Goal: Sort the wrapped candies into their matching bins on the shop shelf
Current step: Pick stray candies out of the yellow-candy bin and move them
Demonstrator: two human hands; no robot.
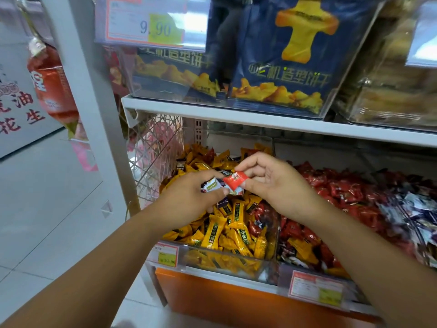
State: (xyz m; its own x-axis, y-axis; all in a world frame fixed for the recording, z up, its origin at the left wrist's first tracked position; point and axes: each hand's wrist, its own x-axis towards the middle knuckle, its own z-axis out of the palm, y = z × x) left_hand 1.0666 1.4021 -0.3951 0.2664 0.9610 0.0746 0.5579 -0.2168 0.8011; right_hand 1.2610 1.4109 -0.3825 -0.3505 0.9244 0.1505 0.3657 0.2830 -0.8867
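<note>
1. The red candy is hanging above the yellow-candy bin, right where the 2 hands are meeting. Its long axis is running roughly left to right across the view, slightly tilted.
2. The matching red-candy bin is sitting to the right of both hands, just beside the yellow-candy bin with a clear wall between them. The right hand is the nearer one, so a rightward carry by that hand is looking like the natural move.
3. The right hand is pinching the red candy between thumb and forefinger, with the other fingers curling loosely above it.
4. The left hand is gripping a small bunch of white and purple candies in curled fingers. Its thumb tip is lying against or just beside the red candy's lower edge; whether it is sharing the hold is unclear.
5. Several stray red candies are lying along the yellow-candy bin's right side, so the sorting is probably far from finished.
</note>
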